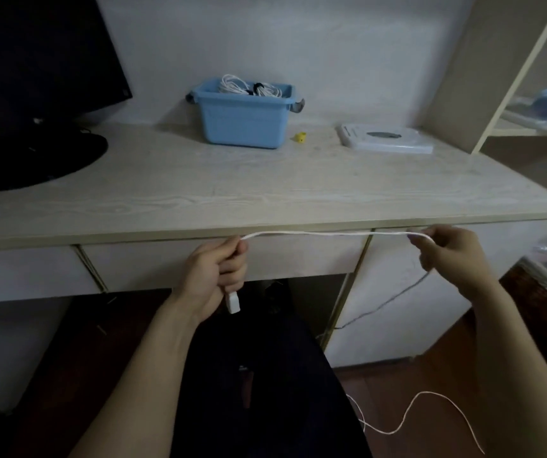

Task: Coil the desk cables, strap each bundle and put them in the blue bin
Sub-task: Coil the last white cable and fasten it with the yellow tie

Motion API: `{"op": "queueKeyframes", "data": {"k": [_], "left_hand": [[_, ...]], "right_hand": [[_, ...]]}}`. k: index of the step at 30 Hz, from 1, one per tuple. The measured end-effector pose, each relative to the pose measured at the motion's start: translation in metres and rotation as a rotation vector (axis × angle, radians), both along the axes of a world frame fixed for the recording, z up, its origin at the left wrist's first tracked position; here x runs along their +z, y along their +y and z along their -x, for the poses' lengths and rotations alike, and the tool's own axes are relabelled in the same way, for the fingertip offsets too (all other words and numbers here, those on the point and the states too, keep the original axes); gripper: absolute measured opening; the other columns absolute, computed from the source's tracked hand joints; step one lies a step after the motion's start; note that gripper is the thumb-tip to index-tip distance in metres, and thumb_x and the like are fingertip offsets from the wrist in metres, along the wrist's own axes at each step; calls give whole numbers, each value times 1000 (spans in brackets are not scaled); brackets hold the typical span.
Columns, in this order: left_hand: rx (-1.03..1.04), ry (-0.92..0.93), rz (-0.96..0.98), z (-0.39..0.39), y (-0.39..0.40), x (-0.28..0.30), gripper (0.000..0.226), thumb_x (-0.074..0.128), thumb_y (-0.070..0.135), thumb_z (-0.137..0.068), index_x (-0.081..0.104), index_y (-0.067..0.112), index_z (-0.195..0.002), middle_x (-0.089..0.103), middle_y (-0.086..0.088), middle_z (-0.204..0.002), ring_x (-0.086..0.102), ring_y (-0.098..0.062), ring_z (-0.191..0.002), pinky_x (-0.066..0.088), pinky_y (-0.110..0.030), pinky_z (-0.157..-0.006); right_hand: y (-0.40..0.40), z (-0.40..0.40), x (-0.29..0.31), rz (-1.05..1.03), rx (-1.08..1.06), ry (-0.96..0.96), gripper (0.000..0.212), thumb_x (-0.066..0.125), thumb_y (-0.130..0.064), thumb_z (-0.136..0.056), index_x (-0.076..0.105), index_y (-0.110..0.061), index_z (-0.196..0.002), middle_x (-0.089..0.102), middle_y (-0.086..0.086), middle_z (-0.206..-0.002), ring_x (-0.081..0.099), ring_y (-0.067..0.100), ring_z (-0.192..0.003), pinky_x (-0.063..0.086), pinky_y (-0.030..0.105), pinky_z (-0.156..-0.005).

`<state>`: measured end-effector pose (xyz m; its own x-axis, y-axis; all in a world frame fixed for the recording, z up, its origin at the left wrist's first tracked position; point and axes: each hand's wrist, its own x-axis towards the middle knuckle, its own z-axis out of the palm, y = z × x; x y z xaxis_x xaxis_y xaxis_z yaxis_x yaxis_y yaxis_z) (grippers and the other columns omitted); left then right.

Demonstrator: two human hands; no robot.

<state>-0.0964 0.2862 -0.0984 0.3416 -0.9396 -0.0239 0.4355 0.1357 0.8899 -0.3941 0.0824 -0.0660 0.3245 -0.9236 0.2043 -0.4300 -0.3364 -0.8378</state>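
Note:
A thin white cable [325,233] is stretched level in front of the desk's front edge, between my two hands. My left hand [214,276] grips one end in a fist, and the white plug [233,302] hangs out below it. My right hand [447,251] pinches the cable further along; the slack drops to the floor and trails in loops [407,414]. The blue bin [244,122] stands at the back middle of the desk with coiled white cables [249,86] inside, bound with dark straps.
A black monitor [34,61] and its round base occupy the desk's left. A small yellow object [300,137] lies right of the bin, and a flat white device [384,138] further right. Shelves stand at the right. A grey cable [387,302] hangs below the desk.

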Motion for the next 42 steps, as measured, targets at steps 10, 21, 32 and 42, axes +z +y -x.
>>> {"op": "queueKeyframes", "data": {"k": [10, 21, 32, 42], "left_hand": [[66, 251, -104, 72, 21, -49, 26, 37, 20, -103, 52, 11, -84, 23, 5, -51, 16, -7, -38, 9, -25, -41], [120, 520, -104, 96, 38, -41, 32, 38, 22, -102, 60, 1, -92, 29, 2, -54, 27, -9, -41, 25, -23, -42], [582, 399, -31, 74, 34, -51, 16, 40, 3, -103, 50, 12, -95, 71, -10, -101, 72, -18, -95, 50, -30, -91], [589, 173, -75, 86, 37, -67, 15, 41, 3, -103, 48, 3, -116, 74, -14, -96, 71, -26, -99, 52, -35, -95]], "right_hand": [[89, -28, -39, -280, 364, 204, 65, 76, -49, -72, 55, -27, -129, 71, -2, -103, 70, 13, -92, 56, 33, -85], [184, -85, -114, -227, 452, -135, 17, 58, -25, -100, 63, -21, -115, 71, -3, -93, 68, 12, -84, 56, 26, -73], [161, -75, -159, 40, 417, 657, 27, 46, -33, -103, 67, -18, -99, 66, 1, -90, 55, 19, -82, 48, 37, -72], [193, -85, -91, -257, 888, 587, 27, 54, -24, -97, 75, -8, -93, 71, 10, -82, 58, 14, -61, 47, 23, -59]]}}
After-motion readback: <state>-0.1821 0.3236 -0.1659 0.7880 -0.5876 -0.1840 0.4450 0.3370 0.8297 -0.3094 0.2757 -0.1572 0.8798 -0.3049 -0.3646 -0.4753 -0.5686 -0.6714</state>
